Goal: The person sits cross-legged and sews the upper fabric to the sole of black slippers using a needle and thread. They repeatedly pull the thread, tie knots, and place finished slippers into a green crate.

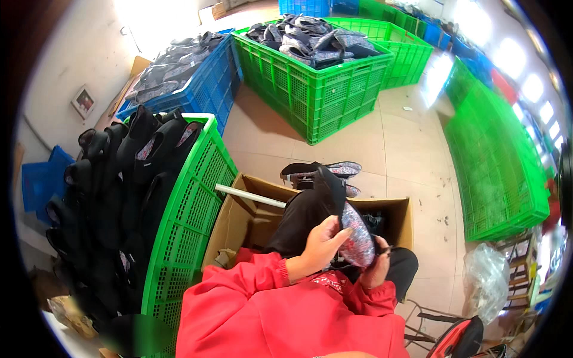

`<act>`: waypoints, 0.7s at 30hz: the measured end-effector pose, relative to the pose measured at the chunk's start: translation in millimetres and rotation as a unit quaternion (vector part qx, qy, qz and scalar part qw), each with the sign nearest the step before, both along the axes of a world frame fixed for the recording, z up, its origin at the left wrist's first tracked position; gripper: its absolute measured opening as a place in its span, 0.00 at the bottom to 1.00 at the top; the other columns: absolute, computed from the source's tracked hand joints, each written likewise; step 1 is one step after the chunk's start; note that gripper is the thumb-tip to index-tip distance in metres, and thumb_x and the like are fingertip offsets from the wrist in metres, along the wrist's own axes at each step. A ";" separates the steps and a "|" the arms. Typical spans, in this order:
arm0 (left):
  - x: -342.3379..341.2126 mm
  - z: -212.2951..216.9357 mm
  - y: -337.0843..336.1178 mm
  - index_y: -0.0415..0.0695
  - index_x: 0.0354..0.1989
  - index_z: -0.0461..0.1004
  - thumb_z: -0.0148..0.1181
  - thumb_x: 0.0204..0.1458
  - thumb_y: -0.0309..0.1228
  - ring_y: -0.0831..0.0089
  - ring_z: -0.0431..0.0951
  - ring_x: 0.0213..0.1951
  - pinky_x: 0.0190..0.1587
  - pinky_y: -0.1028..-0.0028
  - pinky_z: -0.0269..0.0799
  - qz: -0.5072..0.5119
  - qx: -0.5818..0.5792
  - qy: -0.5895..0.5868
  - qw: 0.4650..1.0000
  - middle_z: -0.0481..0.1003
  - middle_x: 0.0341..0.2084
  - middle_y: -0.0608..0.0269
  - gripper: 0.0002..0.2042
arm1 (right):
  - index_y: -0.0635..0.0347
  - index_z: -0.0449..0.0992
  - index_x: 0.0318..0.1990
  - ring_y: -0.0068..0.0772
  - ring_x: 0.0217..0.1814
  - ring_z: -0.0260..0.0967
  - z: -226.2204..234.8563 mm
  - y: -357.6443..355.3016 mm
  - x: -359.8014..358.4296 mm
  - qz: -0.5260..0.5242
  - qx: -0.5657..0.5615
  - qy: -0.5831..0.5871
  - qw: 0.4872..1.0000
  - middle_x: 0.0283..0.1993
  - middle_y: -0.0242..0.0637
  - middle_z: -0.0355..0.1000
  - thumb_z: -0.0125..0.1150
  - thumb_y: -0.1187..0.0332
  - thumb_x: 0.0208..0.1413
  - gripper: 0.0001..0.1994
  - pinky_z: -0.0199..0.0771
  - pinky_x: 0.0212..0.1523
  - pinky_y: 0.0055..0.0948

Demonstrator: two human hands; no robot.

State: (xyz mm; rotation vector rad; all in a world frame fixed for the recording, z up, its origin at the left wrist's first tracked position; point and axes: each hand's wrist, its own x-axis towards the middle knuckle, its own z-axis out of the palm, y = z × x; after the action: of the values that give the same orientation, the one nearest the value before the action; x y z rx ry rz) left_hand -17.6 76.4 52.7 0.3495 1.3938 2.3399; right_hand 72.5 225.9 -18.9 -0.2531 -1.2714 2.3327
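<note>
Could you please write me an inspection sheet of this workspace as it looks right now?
Surface: tiled floor, pale, with a few small marks; work is done over the lap.
Job's things: one patterned shoe, held over the lap by both hands.
Clutter: open cardboard box in front of the knees with a white tube across it; a pair of shoes on the floor beyond it; a clear plastic bag at right.
Hands: left hand grips the shoe's side; right hand is under it, partly hidden.
Cables: nothing seen.
Surroundings: green crate of dark shoes at left, green crate and blue crate ahead, stacked green crates at right.
</note>
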 end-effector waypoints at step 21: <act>30.9 14.7 -35.5 0.39 0.43 0.68 0.65 0.57 0.37 0.70 0.78 0.35 0.37 0.68 0.78 -0.050 -0.087 -0.405 0.909 0.75 0.34 0.60 0.16 | 0.65 0.71 0.45 0.25 0.46 0.69 29.5 -28.3 38.2 0.085 0.195 -0.076 0.974 0.45 0.37 0.73 0.72 0.70 0.51 0.18 0.69 0.52 0.26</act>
State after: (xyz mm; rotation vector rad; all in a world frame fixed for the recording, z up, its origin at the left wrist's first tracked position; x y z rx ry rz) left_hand 13.3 40.9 67.4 -0.5410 1.0943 1.8862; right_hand 110.7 197.5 10.6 -0.2003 -1.8579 2.1680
